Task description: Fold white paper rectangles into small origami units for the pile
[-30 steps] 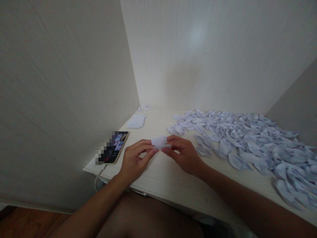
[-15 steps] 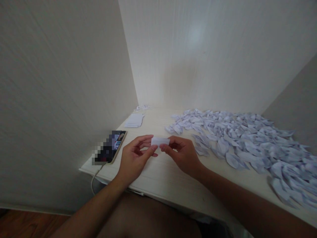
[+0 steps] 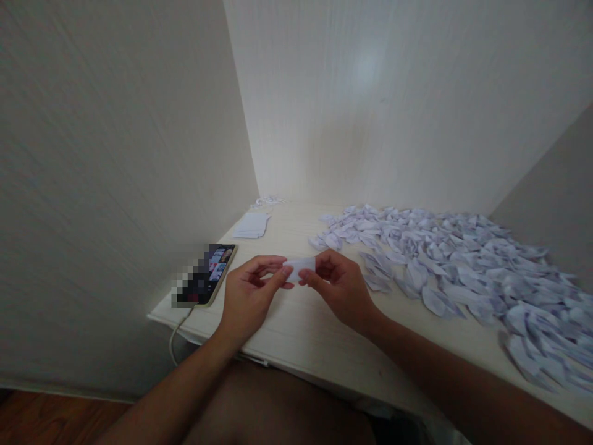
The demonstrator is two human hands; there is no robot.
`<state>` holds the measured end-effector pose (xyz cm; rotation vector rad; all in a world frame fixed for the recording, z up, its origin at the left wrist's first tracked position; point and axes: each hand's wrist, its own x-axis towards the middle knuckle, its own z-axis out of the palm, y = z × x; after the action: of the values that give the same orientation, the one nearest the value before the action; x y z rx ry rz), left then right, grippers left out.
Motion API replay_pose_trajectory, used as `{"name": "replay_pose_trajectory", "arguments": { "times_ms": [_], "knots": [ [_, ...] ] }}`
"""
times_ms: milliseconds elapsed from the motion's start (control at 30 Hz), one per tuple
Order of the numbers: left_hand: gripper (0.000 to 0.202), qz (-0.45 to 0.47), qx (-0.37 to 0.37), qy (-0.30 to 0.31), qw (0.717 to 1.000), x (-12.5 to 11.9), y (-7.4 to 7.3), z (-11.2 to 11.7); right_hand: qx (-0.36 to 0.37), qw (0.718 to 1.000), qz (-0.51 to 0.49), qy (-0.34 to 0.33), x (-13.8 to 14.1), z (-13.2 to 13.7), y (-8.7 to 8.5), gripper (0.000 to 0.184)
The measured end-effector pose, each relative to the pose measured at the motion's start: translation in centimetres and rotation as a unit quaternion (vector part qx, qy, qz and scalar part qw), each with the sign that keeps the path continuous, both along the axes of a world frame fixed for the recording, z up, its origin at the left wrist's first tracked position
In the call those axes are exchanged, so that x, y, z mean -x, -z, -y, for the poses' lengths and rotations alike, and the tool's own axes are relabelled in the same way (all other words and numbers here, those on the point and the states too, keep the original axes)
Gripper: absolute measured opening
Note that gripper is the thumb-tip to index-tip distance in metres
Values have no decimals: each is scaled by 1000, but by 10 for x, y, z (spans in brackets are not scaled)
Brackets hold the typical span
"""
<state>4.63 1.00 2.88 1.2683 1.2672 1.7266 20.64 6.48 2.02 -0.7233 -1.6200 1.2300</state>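
Note:
Both my hands hold one small white paper slip point(image 3: 300, 267) just above the pale table point(image 3: 319, 343). My left hand point(image 3: 248, 298) pinches the slip's left end between thumb and fingers. My right hand point(image 3: 337, 289) pinches its right end, fingers curled. The slip is folded into a narrow band, and my fingers cover most of it. A broad heap of folded white paper pieces point(image 3: 445, 266) spreads over the table to the right of my hands.
A phone point(image 3: 208, 275) with a lit screen lies left of my hands, its cable point(image 3: 178, 330) hanging over the table edge. A small stack of white slips point(image 3: 251, 225) and some paper scraps point(image 3: 269, 200) lie near the back corner. Walls close in on three sides.
The slip looks narrower and is held more tightly between the fingertips than a second ago. Both hands stay nearly in place.

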Motion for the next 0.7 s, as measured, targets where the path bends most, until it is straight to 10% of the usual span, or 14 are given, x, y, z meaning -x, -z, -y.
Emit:
{"name": "replay_pose_trajectory", "arguments": {
  "times_ms": [233,467,700],
  "knots": [
    [20,-78,-19,-14,997,1,-1,3,-44,997,61,-1,-3,-2,-4,22],
    [19,-71,12,30,997,0,-1,0,60,996,-16,-58,0,-4,-1,22],
    [10,-187,-57,18,981,6,1,1,-160,984,70,18,-6,-3,-8,11]
  ]
}}
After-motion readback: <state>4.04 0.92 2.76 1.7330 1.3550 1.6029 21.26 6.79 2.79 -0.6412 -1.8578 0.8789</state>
